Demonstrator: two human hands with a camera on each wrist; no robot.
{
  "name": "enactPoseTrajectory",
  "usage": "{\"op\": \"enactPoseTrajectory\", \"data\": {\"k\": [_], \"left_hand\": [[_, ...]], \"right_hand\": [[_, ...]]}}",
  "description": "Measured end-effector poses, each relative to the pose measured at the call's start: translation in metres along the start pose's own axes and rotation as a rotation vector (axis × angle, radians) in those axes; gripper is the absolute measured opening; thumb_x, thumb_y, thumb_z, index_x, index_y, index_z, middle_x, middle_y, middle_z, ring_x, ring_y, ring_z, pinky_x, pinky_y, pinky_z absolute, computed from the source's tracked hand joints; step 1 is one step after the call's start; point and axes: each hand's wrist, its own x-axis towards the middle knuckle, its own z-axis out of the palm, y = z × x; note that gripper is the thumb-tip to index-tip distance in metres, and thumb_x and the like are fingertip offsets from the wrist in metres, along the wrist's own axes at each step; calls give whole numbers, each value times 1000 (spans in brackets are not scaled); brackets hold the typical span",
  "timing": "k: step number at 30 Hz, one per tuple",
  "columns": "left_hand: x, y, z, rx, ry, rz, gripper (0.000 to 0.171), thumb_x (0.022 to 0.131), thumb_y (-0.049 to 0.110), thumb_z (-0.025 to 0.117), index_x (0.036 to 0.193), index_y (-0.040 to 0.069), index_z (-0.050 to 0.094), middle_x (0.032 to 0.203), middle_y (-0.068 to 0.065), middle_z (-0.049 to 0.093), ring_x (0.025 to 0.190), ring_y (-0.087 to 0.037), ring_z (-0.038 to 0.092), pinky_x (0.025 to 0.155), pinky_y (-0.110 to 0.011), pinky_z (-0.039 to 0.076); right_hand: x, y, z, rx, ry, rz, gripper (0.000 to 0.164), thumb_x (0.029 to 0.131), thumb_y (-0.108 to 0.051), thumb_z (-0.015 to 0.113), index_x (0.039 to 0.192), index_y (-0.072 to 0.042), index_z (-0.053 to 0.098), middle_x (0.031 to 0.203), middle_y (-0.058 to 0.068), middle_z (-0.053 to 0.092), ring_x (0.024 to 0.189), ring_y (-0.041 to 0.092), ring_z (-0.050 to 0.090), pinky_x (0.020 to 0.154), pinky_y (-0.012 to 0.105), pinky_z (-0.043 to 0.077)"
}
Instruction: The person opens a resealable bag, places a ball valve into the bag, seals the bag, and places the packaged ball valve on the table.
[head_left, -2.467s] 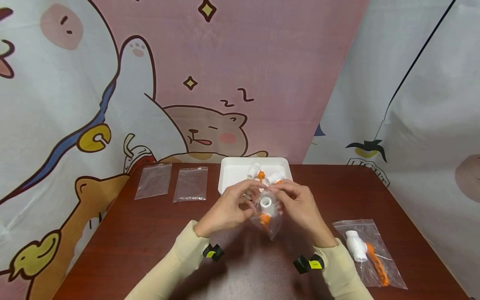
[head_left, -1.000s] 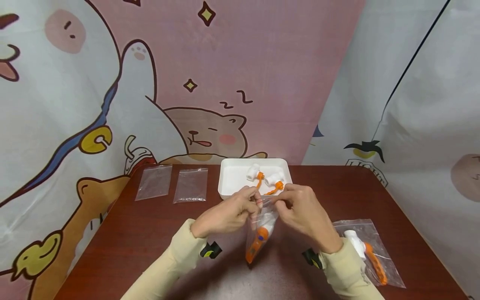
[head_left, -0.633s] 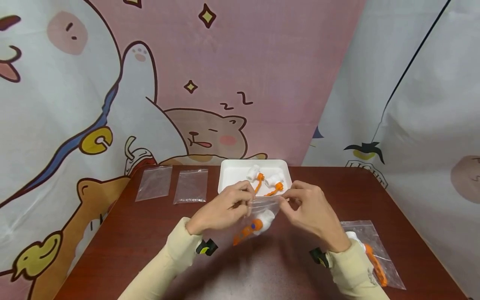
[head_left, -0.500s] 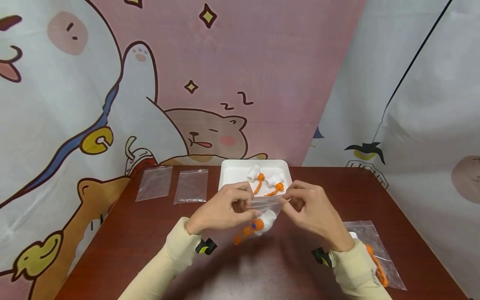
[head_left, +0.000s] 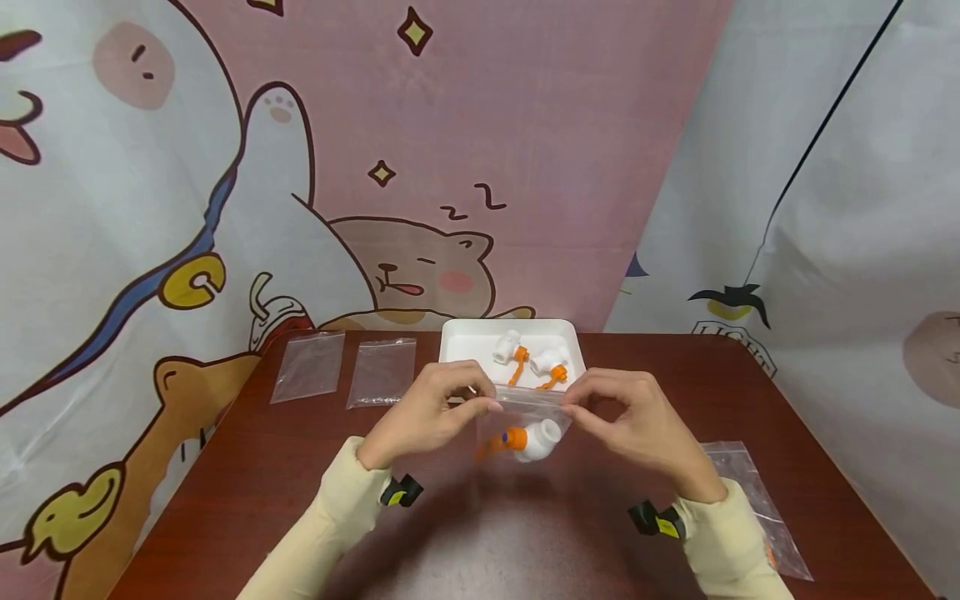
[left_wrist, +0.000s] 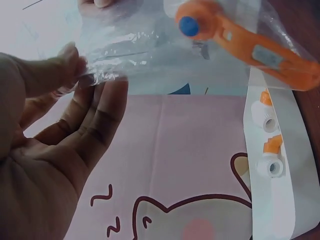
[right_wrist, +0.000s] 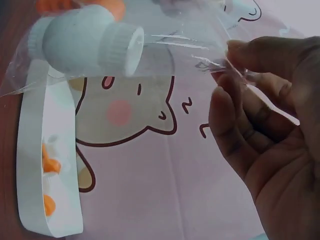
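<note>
A white plastic ball valve with an orange handle [head_left: 536, 440] lies inside a clear zip bag [head_left: 531, 397], held up over the table. My left hand [head_left: 427, 412] pinches the bag's left top corner between thumb and fingers. At the right top corner, my right hand [head_left: 645, 429] pinches the bag the same way. The top strip is stretched nearly level between them. In the left wrist view, the orange handle [left_wrist: 260, 50] with a blue cap shows through the plastic. From the right wrist, the white valve body [right_wrist: 80, 35] hangs beside my fingers.
Behind the hands stands a white tray [head_left: 457, 354] with two more valves, one white and orange valve [head_left: 507, 346] and another [head_left: 551, 362]. Two flat clear bags [head_left: 307, 367] lie at the back left. Another bag [head_left: 750, 483] sits at right, partly under the right forearm.
My hands have moved apart, stretching the bag's top edge level. The valve inside has swung from hanging handle-down to lying sideways. My right forearm now covers most of the bagged valve at right.
</note>
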Motion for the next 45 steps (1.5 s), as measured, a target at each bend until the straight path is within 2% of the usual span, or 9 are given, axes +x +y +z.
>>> {"op": "enactPoseTrajectory", "data": {"k": [4,11,17,21,26,30,36,41,45], "left_hand": [[-1,-1,1,-2,42,-7,4,96,13,72,92,15,72,87,4,72,78,-7,63,71,-26,56],[1,0,3,-39,178,-42,5,93,10,75,94,15,76,87,2,76,76,-11,69,73,-26,60],[3,3,5,-70,253,-108,22,90,10,77,111,13,73,85,0,79,75,-12,74,74,-28,62],[4,5,6,-36,264,-207,14,89,14,80,102,15,77,84,3,79,73,-9,74,71,-26,60],[6,8,8,-4,239,-365,5,89,14,80,93,16,80,83,5,78,70,-8,72,65,-24,57],[8,9,8,15,205,-421,1,90,14,80,90,14,80,79,4,76,68,-12,70,64,-24,56],[8,10,7,-1,187,-406,9,90,11,78,84,18,77,78,6,74,72,-9,66,67,-24,52],[8,10,9,-45,224,-349,12,89,9,77,81,17,77,76,5,74,72,-11,66,67,-25,52],[9,10,9,-86,254,-329,5,89,15,80,85,13,79,78,3,76,71,-12,66,65,-25,52]], "right_hand": [[1,-2,1,6,29,16,20,84,-9,85,92,-25,75,82,-10,69,70,4,62,62,18,53],[2,-3,1,-48,90,43,21,82,-12,86,91,-28,75,78,-13,66,64,3,56,55,16,47],[3,-5,1,-67,140,59,22,81,-10,87,95,-24,76,81,-10,69,60,4,54,52,17,47],[3,-5,1,-79,160,56,27,80,-7,87,103,-18,78,83,-7,71,60,4,56,53,16,49],[3,-3,2,-111,143,34,26,81,-7,86,104,-17,79,82,-11,67,62,3,53,53,14,45],[4,-4,2,-116,126,39,22,82,-8,86,99,-20,79,81,-13,65,63,3,51,53,14,42],[4,-3,1,-103,134,43,23,81,-8,86,96,-22,78,83,-14,67,63,2,54,52,14,44],[3,0,1,-83,140,72,21,81,-9,86,95,-22,77,83,-13,68,63,3,55,52,17,47],[2,2,0,-70,149,92,22,82,-9,86,94,-24,77,85,-12,71,64,4,59,55,18,51]]}}
